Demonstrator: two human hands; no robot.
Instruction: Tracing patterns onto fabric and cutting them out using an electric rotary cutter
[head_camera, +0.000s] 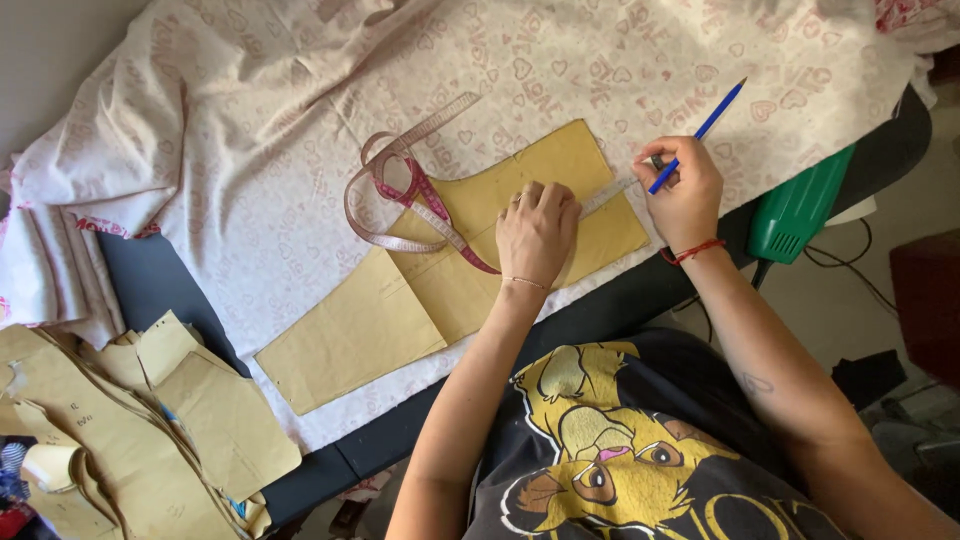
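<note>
The left hand (537, 232) lies flat, fingers pressed down on a yellow paper pattern piece (450, 270) that rests on pink heart-printed fabric (560, 70) spread over the dark tabletop (160, 285). The right hand (686, 192) has its grip pinched on a blue pencil (700, 133), tip at the pattern's right edge. A pink measuring tape (400, 190) curls across the pattern, just beside the left hand.

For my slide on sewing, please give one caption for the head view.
Left hand presses a paper pattern on printed fabric; right hand holds a blue pencil at its edge.
</note>
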